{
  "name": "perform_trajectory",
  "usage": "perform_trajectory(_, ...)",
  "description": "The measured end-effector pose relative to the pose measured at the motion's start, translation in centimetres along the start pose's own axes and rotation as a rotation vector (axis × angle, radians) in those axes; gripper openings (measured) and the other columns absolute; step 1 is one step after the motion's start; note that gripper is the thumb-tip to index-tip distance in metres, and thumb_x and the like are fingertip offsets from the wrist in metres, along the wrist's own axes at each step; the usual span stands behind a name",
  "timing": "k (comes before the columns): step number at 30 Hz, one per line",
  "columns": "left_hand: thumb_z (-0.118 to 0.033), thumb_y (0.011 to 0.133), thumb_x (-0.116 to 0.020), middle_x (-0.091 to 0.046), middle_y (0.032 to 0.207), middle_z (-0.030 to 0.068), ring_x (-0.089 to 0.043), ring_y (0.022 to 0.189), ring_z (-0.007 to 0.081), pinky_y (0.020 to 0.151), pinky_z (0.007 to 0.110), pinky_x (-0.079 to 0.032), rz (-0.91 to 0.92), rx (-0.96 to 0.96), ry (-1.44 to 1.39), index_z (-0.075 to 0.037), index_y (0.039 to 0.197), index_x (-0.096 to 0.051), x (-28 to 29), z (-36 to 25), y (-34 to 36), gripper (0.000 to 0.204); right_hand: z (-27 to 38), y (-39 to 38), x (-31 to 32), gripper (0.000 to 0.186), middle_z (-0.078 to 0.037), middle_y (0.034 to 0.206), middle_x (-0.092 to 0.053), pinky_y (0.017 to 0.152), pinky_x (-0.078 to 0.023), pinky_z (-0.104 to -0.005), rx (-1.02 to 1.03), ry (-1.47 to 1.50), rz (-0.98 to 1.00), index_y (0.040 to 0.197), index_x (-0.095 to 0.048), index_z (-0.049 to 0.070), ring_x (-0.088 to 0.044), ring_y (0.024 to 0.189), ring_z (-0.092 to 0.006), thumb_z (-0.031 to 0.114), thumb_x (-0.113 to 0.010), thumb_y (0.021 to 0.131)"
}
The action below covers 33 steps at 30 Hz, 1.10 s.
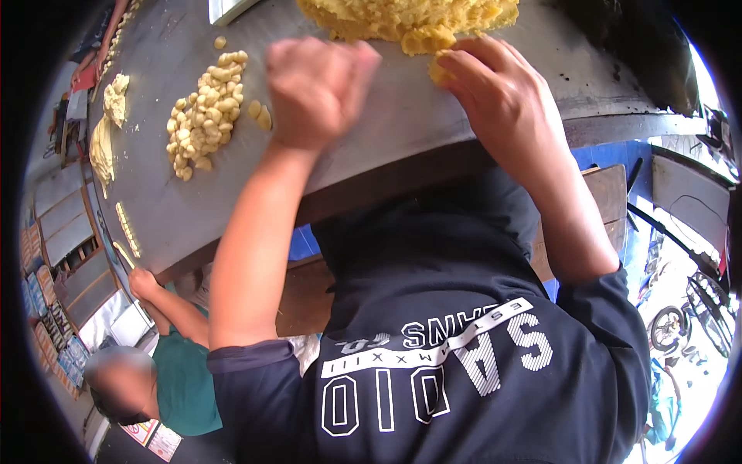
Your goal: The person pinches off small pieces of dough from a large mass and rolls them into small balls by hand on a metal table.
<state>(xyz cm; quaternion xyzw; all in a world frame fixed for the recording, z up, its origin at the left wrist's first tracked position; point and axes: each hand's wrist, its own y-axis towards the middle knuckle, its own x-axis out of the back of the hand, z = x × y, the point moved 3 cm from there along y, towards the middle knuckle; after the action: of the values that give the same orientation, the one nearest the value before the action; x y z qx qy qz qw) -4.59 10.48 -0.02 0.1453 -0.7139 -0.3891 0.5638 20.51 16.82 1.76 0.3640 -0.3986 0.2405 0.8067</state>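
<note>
My right hand [506, 100] has its fingers curled round a small lump of yellow paste [440, 73], at the near edge of a big crumbly yellow mound [417, 23]. Farther left, my left hand [313, 93] is raised over the metal tabletop, blurred by motion. Its fingers look curled into a fist, and whatever they may hold is hidden. Just left of that hand lie a few loose pale dough balls [260, 115]. Beyond them spreads a pile of many similar dough balls [207, 116].
Larger pale dough pieces [102, 151] and a row of small cut pieces [128, 230] lie along the table's left side. A co-worker in a green shirt [185, 379] works there, with a hand [143, 284] at a dough strip. A dark bag-like thing [641, 54] is far right.
</note>
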Motion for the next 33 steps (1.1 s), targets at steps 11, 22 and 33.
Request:
perform_trajectory(11,-0.032,0.116,-0.072,-0.053,0.061,-0.0017,-0.052,0.058,0.0112,0.059,0.033,-0.04,-0.174,0.976,-0.631,-0.003,0.097,-0.086,4.6,2.0,-1.1,0.037,-0.4,1.8,-1.3,0.017,-0.006,0.106,-0.069,0.091,-0.061,-0.0445,0.061,-0.1,0.064,0.099,-0.072,0.011,-0.071,0.108,-0.0301,0.02,-0.085,0.096)
perform_trajectory(22,-0.011,0.107,-0.08,-0.073,0.113,0.0112,-0.072,0.1,0.0238,0.091,0.041,-0.059,0.086,0.784,-0.093,-0.001,0.113,-0.079,6.9,-3.9,-8.0,0.012,1.9,-0.7,0.5,0.031,-0.013,0.13,-0.075,0.102,-0.061,-0.0473,0.044,0.152,0.105,0.12,-0.083,0.006,-0.072,0.119,-0.0376,0.009,-0.088,0.089)
perform_trajectory(33,-0.03,0.125,-0.055,-0.068,0.155,0.0315,-0.073,0.137,0.028,0.111,0.044,-0.064,-0.163,1.236,-1.109,0.005,0.172,-0.04,4.8,-7.5,-3.1,0.061,6.0,1.8,-3.1,0.016,-0.014,0.115,-0.074,0.092,-0.064,-0.0462,0.144,0.41,-0.012,0.111,-0.075,0.006,-0.074,0.109,-0.0359,0.013,-0.074,0.097)
